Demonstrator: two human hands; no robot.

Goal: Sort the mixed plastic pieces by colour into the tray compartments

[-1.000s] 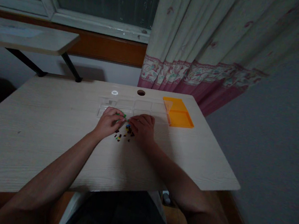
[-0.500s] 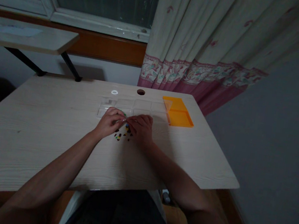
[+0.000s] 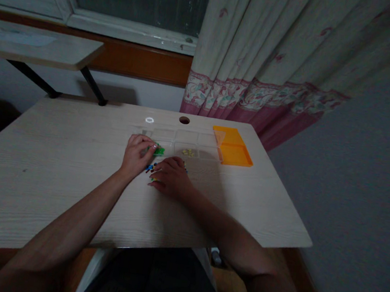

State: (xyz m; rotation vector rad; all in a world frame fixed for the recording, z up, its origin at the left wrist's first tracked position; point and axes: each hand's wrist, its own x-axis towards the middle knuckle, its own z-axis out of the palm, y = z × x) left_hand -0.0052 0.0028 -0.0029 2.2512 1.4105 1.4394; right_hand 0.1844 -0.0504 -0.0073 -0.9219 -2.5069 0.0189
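Note:
My left hand (image 3: 135, 154) is at the near left part of a clear compartment tray (image 3: 187, 137), thumb and fingers pinched together. Whatever is between its fingertips is too small to make out. Beside those fingertips, green pieces (image 3: 159, 150) lie in one compartment. Pale yellow pieces (image 3: 188, 152) fill part of another compartment further right. My right hand (image 3: 171, 176) rests palm down on the table in front of the tray, its fingers spread over a scatter of tiny coloured pieces (image 3: 150, 167). Blue, dark and yellow ones show around the fingers; others are hidden beneath.
An orange open case (image 3: 235, 152) touches the tray's right end. Behind the tray are a white ring (image 3: 149, 120) and a round hole (image 3: 184, 120) in the table (image 3: 68, 167). A raised shelf (image 3: 67, 48) stands back left; a curtain (image 3: 227, 73) hangs behind.
My hands have moved apart from where their fingertips met. The left has shifted left towards the green pieces; the right has lowered and spread over the loose pieces. The yellow pieces are now visible.

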